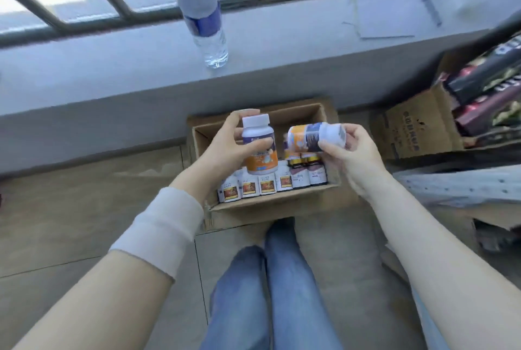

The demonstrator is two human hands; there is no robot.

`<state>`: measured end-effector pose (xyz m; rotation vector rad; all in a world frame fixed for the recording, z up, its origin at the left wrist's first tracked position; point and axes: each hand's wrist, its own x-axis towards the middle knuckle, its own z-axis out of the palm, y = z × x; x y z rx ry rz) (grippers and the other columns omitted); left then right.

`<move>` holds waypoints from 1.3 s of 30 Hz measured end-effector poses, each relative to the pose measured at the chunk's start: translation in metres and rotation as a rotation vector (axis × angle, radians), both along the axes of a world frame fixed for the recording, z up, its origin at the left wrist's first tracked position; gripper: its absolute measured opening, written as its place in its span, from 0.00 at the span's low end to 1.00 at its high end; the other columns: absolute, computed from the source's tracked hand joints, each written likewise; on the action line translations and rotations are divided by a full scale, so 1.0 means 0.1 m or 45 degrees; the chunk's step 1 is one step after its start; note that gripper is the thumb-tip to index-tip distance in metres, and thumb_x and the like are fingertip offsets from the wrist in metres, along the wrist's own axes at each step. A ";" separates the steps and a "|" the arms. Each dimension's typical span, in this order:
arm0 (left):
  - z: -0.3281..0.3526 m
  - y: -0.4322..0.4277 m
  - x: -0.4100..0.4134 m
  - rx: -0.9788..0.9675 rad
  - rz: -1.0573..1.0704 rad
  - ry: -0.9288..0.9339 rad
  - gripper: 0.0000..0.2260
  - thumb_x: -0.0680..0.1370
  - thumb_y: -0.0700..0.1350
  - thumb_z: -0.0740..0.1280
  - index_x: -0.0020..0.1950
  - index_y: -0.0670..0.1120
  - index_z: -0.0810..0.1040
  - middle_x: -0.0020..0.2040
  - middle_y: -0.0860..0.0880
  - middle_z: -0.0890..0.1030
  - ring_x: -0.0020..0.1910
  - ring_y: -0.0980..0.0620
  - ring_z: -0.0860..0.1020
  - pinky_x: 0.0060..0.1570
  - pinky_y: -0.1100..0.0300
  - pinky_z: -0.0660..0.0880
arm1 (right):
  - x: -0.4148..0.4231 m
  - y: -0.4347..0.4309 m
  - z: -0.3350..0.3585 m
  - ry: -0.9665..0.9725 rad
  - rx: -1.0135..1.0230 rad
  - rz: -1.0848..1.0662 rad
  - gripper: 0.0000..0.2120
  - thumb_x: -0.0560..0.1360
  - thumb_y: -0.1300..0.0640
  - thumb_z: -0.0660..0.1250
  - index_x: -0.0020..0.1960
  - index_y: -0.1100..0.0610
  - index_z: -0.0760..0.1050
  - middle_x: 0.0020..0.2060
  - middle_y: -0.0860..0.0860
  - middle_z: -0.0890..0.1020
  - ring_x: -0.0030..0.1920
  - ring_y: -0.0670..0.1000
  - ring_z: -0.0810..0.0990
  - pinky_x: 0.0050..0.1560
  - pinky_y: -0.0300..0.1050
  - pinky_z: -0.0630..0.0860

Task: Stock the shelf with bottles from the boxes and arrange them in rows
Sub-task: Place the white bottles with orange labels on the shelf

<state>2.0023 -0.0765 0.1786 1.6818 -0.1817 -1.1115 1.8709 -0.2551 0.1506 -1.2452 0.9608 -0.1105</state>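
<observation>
My left hand (222,149) grips one supplement bottle (260,163) upright, fingers wrapped round its back and thumb pressed across the front. It has a white cap, white shoulders and an orange label with a blue strip at the foot; the print is too blurred to read. My right hand (355,155) pinches a second bottle of the same kind (303,139) by its white cap, thumb below and fingers curled over, so it lies sideways with its base towards the first one. Both are held just above the open cardboard box (270,204) on the floor in front of my knees.

Inside the box, along the near wall, stand white bottles with red-brown labels (251,187) and, beside them on the right, dark bottles with gold caps (308,173); none of their text is legible. A second carton (417,132) to the right bears dark printed characters I cannot make out. A clear water bottle with a blue label (203,16) stands on the grey windowsill (112,64).
</observation>
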 end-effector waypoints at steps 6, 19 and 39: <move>1.13 -0.10 -0.79 -0.315 -0.211 0.049 0.23 0.72 0.46 0.68 0.64 0.57 0.66 0.57 0.48 0.77 0.52 0.51 0.80 0.53 0.52 0.78 | -1.21 0.38 1.22 -0.488 0.195 -0.540 0.04 0.67 0.53 0.67 0.40 0.51 0.73 0.37 0.48 0.77 0.39 0.47 0.76 0.42 0.46 0.72; 2.58 -0.57 -3.78 -0.578 -0.908 0.160 0.11 0.80 0.39 0.60 0.62 0.48 0.69 0.47 0.46 0.77 0.41 0.52 0.77 0.37 0.62 0.77 | -4.22 1.25 2.60 -0.698 0.303 -1.466 0.20 0.76 0.41 0.56 0.45 0.56 0.76 0.38 0.53 0.81 0.38 0.51 0.78 0.40 0.45 0.79; 3.03 -2.32 -8.19 -0.656 -1.646 0.137 0.17 0.69 0.48 0.67 0.56 0.43 0.73 0.47 0.46 0.78 0.45 0.51 0.78 0.49 0.58 0.76 | -8.33 0.68 3.02 -0.438 -0.309 -1.662 0.11 0.77 0.57 0.63 0.58 0.55 0.68 0.45 0.50 0.79 0.43 0.46 0.79 0.51 0.39 0.73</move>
